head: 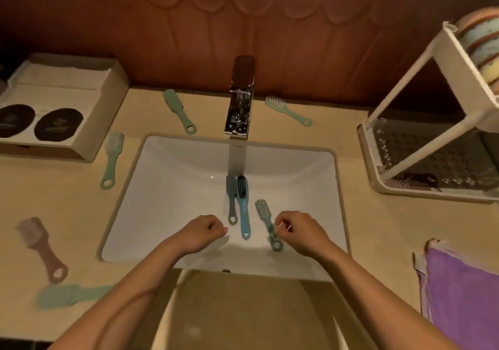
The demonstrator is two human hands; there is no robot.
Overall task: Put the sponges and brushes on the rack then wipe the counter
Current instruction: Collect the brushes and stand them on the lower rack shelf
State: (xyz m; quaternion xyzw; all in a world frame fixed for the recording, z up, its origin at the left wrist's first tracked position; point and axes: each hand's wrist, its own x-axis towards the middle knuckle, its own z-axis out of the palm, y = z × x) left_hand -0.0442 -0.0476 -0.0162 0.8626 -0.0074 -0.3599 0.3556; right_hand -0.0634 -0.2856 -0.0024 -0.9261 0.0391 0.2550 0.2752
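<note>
Seen from the head camera, the white sink (167,187) is sunk into the tan desk (54,201). Both forearms reach over its near rim.

The left grip (205,232) is a closed fist above the basin and holds nothing. The right grip (299,232) has its fingers curled beside the handle of a teal brush (266,218) lying in the sink. Whether the fingertips pinch that handle or only come close is hard to make out.

Two more brushes lie in the basin under the tap (239,98), side by side: a grey brush (231,201) and a blue brush with dark bristles (243,214).

- Behind the sink, a green brush (178,110) lies left of the tap and a pale green brush (287,110) right of it.
- Left of the sink are a mint brush (112,160), a pink brush (40,249) and, nearest the camera, a blurred green brush (70,294) partly hidden by the left forearm.
- Left of and behind the sink, a cardboard box (108,112) is cut off by the frame edge.
- Right of the sink, the white rack (405,139) has a dark brush (415,179) on its lower tray. The sponges (480,44) on its upper tier are cut off.
- A purple cloth (464,295) lies on the desk nearer the camera than the rack and runs out of frame.
</note>
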